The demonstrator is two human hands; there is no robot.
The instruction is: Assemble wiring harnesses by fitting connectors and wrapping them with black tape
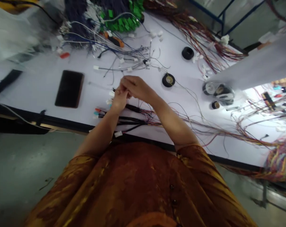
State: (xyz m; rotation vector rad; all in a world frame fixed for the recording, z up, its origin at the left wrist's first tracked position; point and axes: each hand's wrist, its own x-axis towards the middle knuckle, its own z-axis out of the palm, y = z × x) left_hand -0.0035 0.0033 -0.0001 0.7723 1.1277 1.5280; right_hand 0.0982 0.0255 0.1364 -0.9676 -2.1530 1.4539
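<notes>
My left hand [119, 100] and my right hand [136, 86] meet over the table, fingers closed and pressed together. A black-wrapped branch [133, 108] of a wire harness [157, 121] runs into my left hand. Small white connectors [111, 93] stick out past its far side. Whatever is pinched between my right fingers is hidden. More black-sleeved branches lie below my wrists, one ending in a white connector [118, 134]. Right of my right hand lies a roll of black tape [168, 80]. Loose grey wires [133, 64] with white plugs lie beyond my hands.
A phone [69, 89] lies at left. Behind are an orange-and-black tool [114, 40], green connectors [124, 23] and wire bundles [195, 28]. Another tape roll [187, 53] sits at back right. A white pillar-like shape [256, 60] crosses the right side. Harness wires run along the front edge.
</notes>
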